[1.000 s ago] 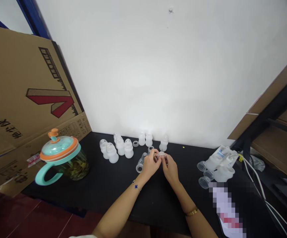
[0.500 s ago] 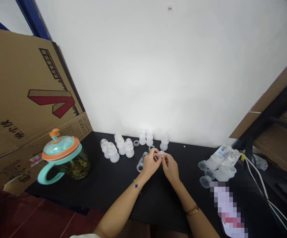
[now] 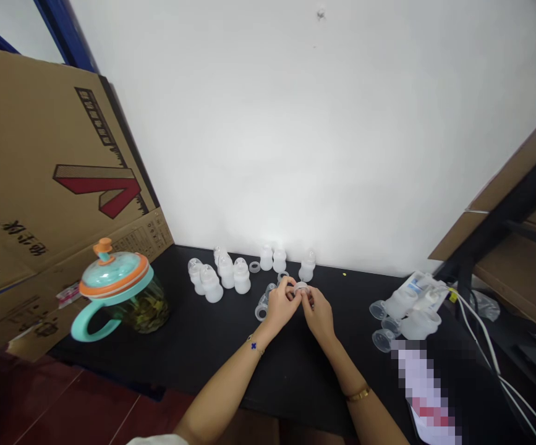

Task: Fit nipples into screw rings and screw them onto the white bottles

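Left hand [image 3: 280, 305] & right hand [image 3: 316, 311] meet above the black desk [image 3: 212, 346], both pinched on one small translucent ring piece [image 3: 301, 288] btwn the fingertips, roughly equidistant, w/ white bottles [image 3: 221, 275] standing left/behind.

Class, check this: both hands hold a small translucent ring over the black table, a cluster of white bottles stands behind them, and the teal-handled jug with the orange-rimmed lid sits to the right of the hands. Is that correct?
Not quite. In the head view the jug sits left of the hands, not right. The rest holds: left hand and right hand hold the ring over the black table, with the white bottles behind.
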Motion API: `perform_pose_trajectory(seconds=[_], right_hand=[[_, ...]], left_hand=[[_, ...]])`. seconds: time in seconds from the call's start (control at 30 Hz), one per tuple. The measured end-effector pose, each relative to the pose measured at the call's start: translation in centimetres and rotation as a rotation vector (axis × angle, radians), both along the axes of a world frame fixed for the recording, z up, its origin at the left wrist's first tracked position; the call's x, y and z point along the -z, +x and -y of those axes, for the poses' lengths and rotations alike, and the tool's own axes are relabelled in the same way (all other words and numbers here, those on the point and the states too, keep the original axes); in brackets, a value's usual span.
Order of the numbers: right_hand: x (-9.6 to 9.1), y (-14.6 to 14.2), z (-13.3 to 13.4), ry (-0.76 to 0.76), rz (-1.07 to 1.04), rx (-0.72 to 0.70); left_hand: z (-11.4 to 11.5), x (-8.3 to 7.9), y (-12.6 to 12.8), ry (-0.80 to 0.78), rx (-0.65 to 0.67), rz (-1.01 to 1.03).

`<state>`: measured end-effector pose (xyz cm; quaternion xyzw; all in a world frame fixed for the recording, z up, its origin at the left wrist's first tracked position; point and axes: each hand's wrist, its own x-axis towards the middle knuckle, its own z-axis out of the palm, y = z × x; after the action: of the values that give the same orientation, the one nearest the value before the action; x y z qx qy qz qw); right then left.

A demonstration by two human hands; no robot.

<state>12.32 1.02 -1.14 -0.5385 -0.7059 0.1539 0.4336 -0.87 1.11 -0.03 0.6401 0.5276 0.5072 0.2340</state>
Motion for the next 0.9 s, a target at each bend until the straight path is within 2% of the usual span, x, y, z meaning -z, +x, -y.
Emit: perform_pose_trajectory(seconds=[0.5, 0.9], right_hand=[[0.35, 0.21, -0.22, -0.007, 0.001, -0.005], [0.55, 0.25, -0.31, -0.008, 0.005, 0.001]], left_hand=[[0.07, -0.34, 0.11, -0.003, 0.008, 0.014], [-0.08, 0.16, 0.05, -0.014, 0.021, 0.021]])
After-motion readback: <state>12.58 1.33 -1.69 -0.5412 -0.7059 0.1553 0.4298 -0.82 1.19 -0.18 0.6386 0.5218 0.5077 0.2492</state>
